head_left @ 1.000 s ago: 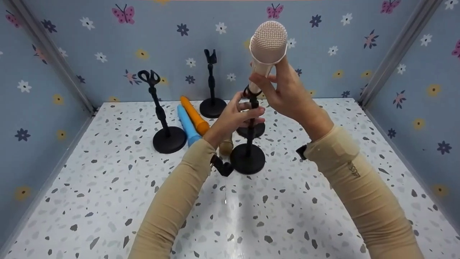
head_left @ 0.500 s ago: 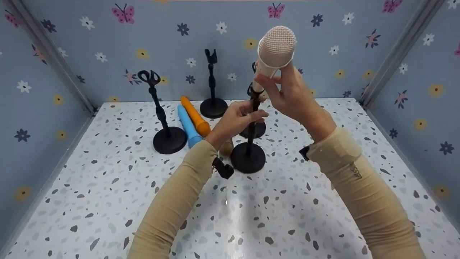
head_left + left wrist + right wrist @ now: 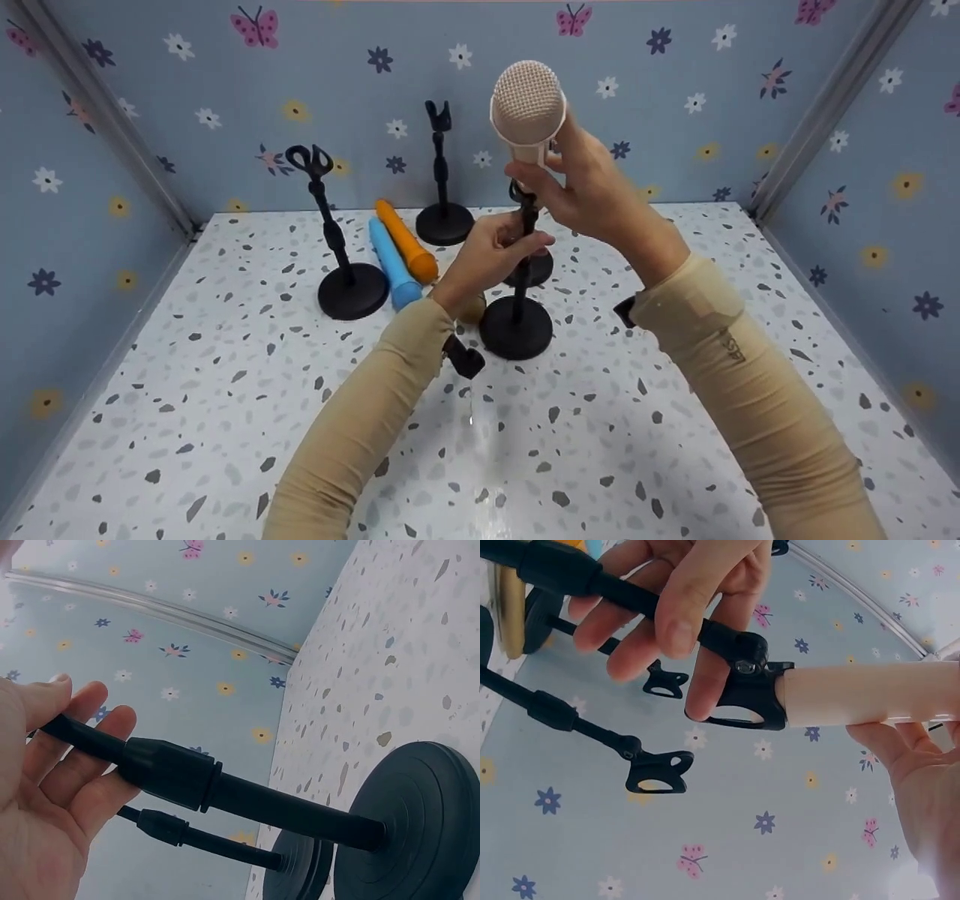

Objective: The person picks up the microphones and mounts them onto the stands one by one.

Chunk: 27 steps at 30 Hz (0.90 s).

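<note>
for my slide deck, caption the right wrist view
Left fingers grip a black stand as right fingers hold a pale microphone with its end at the stand's clip.

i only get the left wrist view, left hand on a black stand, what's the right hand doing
Observer: The right hand holds a white microphone over that black stand.
Operator: how low is it
Observer: The right wrist view shows its lower end at the edge of the clip; whether it is seated, I cannot tell.
Operator: other mics about
Observer: A blue microphone and an orange microphone lie side by side.
</note>
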Each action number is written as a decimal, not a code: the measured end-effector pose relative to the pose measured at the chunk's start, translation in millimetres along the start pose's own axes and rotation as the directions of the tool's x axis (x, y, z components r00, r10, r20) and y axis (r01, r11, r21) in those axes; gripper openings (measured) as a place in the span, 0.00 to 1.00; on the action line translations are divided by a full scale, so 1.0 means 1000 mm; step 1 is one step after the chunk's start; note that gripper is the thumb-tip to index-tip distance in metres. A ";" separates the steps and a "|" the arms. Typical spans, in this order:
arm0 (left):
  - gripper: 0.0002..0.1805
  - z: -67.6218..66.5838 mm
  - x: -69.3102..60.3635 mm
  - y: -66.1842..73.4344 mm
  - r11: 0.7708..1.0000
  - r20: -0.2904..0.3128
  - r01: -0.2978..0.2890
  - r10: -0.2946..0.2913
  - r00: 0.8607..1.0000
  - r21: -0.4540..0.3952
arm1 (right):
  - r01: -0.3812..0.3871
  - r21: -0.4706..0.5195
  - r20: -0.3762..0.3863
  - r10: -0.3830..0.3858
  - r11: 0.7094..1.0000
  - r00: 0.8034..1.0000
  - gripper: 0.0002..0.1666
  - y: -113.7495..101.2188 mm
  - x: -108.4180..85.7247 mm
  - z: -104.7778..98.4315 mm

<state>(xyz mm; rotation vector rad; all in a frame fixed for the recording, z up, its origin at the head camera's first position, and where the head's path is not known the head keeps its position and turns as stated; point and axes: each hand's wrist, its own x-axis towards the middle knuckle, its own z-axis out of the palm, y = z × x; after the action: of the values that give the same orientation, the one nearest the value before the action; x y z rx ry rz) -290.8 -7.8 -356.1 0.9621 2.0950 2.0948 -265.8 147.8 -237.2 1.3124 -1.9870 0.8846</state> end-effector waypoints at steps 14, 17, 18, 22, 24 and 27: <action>0.08 -0.003 -0.002 0.003 0.988 0.003 -0.016 0.016 1.000 0.151 | -0.113 0.107 -0.054 0.119 0.988 0.991 0.29 0.016 -0.021 0.006; 0.17 -0.004 -0.004 0.004 0.984 0.023 0.007 -0.011 1.000 0.176 | -0.113 0.098 -0.032 0.116 0.989 0.993 0.30 0.013 -0.020 -0.003; 0.22 -0.005 -0.004 0.003 0.982 0.036 0.015 -0.022 0.999 0.186 | -0.110 0.104 -0.034 0.114 0.988 0.993 0.30 0.013 -0.020 -0.005; 0.36 -0.006 -0.007 -0.003 0.953 0.091 0.018 -0.048 0.995 0.302 | -0.093 0.123 -0.063 0.101 0.988 0.993 0.29 0.014 -0.021 -0.010; 0.39 -0.006 -0.009 -0.005 0.919 0.112 -0.003 -0.045 0.993 0.394 | -0.083 0.129 -0.062 0.092 0.988 0.994 0.29 0.015 -0.022 -0.010; 0.38 -0.006 -0.009 -0.007 0.863 0.128 -0.038 -0.031 0.991 0.503 | -0.083 0.125 -0.040 0.088 0.989 0.995 0.29 0.015 -0.024 -0.011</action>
<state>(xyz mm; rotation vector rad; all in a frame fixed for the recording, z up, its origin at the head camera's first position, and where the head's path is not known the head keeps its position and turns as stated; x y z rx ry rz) -288.6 -16.5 -365.2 1.1055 2.6243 1.4410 -270.6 174.1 -251.7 1.2700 -1.9935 1.0830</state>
